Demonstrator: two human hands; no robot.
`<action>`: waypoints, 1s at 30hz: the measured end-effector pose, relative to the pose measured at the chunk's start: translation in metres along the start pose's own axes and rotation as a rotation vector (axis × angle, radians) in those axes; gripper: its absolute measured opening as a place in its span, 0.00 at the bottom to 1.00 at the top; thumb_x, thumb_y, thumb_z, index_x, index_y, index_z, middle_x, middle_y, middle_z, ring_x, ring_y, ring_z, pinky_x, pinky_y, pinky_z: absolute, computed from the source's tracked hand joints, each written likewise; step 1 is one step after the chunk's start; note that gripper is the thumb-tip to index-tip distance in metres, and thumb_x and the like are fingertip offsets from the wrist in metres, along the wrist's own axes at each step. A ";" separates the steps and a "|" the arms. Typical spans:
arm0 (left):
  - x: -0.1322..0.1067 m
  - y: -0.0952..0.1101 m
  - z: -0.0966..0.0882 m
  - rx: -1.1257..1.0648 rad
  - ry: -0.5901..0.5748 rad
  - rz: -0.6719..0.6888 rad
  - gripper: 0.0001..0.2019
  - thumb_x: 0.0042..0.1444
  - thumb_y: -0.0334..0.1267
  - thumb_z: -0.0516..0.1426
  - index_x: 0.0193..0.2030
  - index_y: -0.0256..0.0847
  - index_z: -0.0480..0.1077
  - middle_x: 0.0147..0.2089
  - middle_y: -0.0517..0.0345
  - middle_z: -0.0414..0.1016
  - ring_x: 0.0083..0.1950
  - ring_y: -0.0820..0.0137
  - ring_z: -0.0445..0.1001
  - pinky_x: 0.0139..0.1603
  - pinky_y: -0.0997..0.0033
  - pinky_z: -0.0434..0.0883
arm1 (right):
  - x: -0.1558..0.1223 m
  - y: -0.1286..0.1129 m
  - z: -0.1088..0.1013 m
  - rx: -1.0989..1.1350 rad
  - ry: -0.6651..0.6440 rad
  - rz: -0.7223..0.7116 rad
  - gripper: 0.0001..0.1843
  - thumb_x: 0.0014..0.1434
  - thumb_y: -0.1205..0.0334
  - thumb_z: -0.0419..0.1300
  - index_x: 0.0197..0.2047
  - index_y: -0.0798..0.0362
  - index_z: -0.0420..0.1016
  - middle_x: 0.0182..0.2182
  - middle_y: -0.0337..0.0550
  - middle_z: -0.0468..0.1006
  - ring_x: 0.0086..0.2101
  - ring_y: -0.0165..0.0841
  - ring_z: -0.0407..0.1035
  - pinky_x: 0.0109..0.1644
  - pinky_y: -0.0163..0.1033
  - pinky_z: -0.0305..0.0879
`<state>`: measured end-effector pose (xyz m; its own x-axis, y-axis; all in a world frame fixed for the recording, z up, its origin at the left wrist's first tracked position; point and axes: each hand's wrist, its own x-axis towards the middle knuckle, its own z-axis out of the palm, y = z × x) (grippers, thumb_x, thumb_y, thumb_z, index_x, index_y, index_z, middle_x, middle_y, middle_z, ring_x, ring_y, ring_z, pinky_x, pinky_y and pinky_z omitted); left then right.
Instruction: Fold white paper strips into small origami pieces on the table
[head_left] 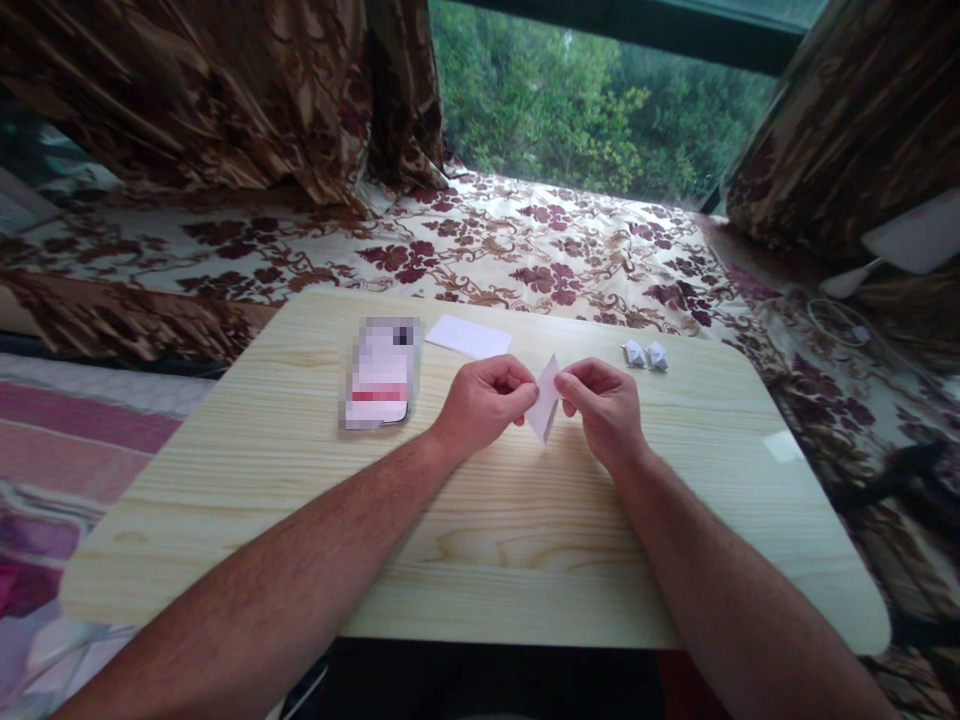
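Between my two hands, above the middle of the wooden table (360,540), is a small folded piece of white paper (545,402) with pointed ends at top and bottom. My left hand (491,398) pinches its left side between thumb and fingers. On the opposite side, the thumb and forefinger of my right hand (602,400) grip the right edge. Behind my left hand lies a flat stack of white paper (469,337). Two small folded white paper shapes (646,355) sit side by side near the table's far right.
A pixelated, pale box-like item (379,373) with a red band lies left of my hands. Beyond the table is a ledge with a floral cloth (517,240), below a window framed by brown curtains (300,90). A white lamp-like object (915,235) stands at right.
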<state>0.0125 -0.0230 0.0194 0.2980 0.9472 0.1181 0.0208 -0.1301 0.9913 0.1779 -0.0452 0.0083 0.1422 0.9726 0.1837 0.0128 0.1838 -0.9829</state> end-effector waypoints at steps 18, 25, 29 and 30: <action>-0.001 -0.002 -0.002 0.124 0.077 0.065 0.07 0.50 0.37 0.60 0.24 0.38 0.70 0.22 0.63 0.68 0.23 0.77 0.62 0.23 0.76 0.57 | -0.004 -0.010 0.005 -0.063 -0.029 -0.017 0.11 0.52 0.56 0.67 0.25 0.53 0.75 0.19 0.35 0.70 0.19 0.25 0.58 0.23 0.34 0.56; -0.002 -0.006 0.000 0.154 0.123 0.099 0.07 0.52 0.38 0.60 0.27 0.38 0.71 0.21 0.62 0.70 0.23 0.75 0.67 0.23 0.75 0.62 | -0.006 -0.011 0.008 -0.093 -0.018 -0.035 0.10 0.53 0.59 0.66 0.25 0.53 0.73 0.20 0.36 0.70 0.22 0.27 0.61 0.25 0.34 0.57; -0.002 -0.005 0.000 0.141 0.110 0.095 0.06 0.53 0.37 0.59 0.29 0.38 0.72 0.23 0.60 0.74 0.24 0.73 0.72 0.24 0.75 0.65 | -0.007 -0.013 0.010 -0.129 -0.009 -0.036 0.10 0.53 0.60 0.65 0.24 0.53 0.71 0.18 0.35 0.67 0.20 0.26 0.58 0.23 0.34 0.54; -0.002 -0.004 0.000 0.129 0.105 0.086 0.06 0.53 0.37 0.60 0.30 0.37 0.73 0.24 0.59 0.75 0.24 0.73 0.73 0.24 0.76 0.66 | -0.008 -0.012 0.011 -0.137 -0.007 -0.038 0.11 0.53 0.59 0.65 0.23 0.53 0.71 0.18 0.34 0.66 0.20 0.26 0.57 0.23 0.34 0.53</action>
<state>0.0118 -0.0245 0.0150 0.2030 0.9556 0.2138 0.1239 -0.2417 0.9624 0.1661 -0.0534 0.0192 0.1326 0.9663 0.2206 0.1527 0.2000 -0.9678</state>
